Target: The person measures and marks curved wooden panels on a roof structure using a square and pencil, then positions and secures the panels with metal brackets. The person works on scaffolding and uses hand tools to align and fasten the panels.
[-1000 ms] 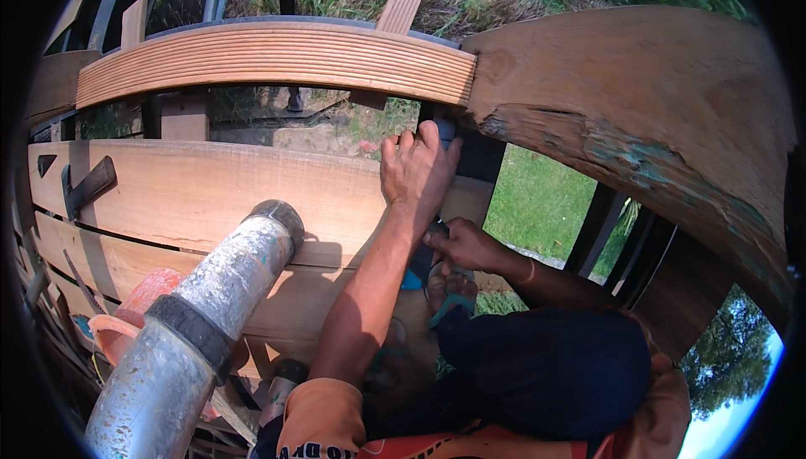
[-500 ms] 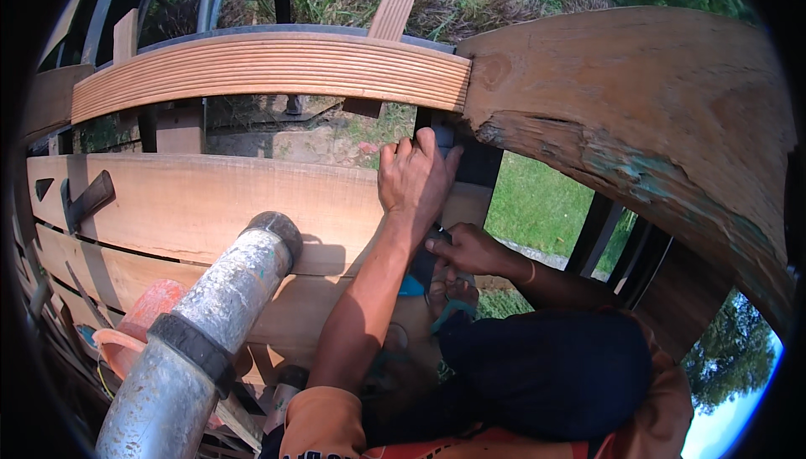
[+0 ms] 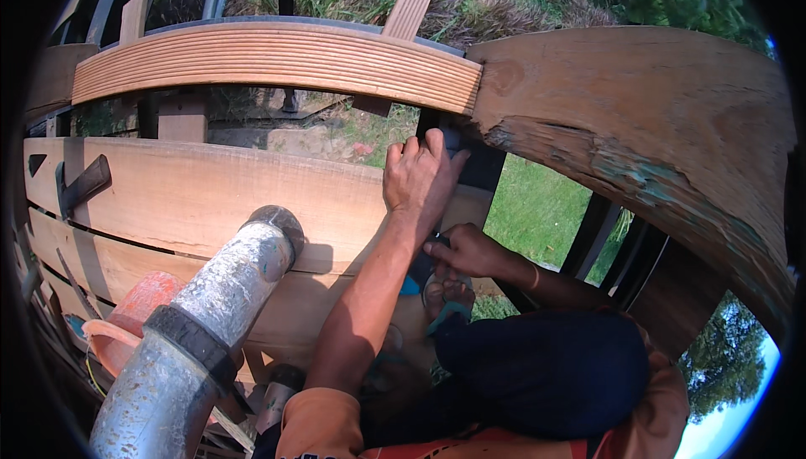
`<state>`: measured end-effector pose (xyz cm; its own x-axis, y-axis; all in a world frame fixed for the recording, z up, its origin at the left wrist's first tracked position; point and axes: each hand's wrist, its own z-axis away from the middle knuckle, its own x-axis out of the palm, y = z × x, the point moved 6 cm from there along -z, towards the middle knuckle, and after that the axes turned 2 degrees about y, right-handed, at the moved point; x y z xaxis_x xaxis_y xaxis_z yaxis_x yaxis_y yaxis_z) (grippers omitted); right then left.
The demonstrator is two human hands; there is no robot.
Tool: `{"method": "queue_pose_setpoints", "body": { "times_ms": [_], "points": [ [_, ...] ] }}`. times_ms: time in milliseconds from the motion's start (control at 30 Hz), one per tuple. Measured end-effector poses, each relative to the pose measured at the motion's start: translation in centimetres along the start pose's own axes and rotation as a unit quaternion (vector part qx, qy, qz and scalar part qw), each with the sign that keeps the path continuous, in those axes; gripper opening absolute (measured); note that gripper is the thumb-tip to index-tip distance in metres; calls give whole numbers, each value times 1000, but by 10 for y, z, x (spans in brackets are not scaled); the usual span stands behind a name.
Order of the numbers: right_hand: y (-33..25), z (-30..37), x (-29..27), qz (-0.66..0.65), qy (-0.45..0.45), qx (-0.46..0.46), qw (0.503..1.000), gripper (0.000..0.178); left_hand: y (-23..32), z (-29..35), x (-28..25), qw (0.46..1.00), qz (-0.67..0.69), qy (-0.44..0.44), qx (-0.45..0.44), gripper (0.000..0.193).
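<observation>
My left hand (image 3: 420, 172) is raised against a dark upright post (image 3: 478, 165) just below the wooden rail, fingers curled and thumb out along the post. Anything inside its grip is hidden. Lower down, my right hand (image 3: 466, 249) is closed around a slim dark tool (image 3: 436, 236), whose kind I cannot make out; it shows only a short piece near the left wrist. The ribbed wooden rail (image 3: 277, 56) runs above both hands and meets a thick, rough-edged wooden slab (image 3: 638, 98).
Wide horizontal boards (image 3: 193, 182) stand to the left, with a hammer-like tool (image 3: 84, 186) hanging on them. A paint-spattered metal pipe (image 3: 227, 283) juts up before an orange bucket (image 3: 117, 333). My sandalled foot (image 3: 449, 291) and dark-trousered knee (image 3: 546, 367) are below. Grass (image 3: 537, 207) shows beyond.
The view has shifted slightly, so the rail and slab sit a little differently in it. Both hands stay at the post, with hardly any change in their grip.
</observation>
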<state>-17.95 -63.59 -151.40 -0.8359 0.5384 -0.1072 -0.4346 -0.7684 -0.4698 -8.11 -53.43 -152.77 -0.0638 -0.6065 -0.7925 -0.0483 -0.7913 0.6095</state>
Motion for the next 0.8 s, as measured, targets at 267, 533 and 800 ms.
{"method": "queue_pose_setpoints", "body": {
  "times_ms": [267, 533, 800],
  "points": [
    [-6, 8, -16, 121, 3, -68, 990, 49, 3, -1, -1, 1000, 2, 0, 3, 47],
    [-43, 55, -79, 24, 181, -199, 963, 28, 4, -2, 0, 1000, 11, -16, -7, 46],
    [-100, 85, -96, 108, 194, -354, 909, 23, 3, 0, -8, 999, -9, 46, 18, 45]
  ]
}}
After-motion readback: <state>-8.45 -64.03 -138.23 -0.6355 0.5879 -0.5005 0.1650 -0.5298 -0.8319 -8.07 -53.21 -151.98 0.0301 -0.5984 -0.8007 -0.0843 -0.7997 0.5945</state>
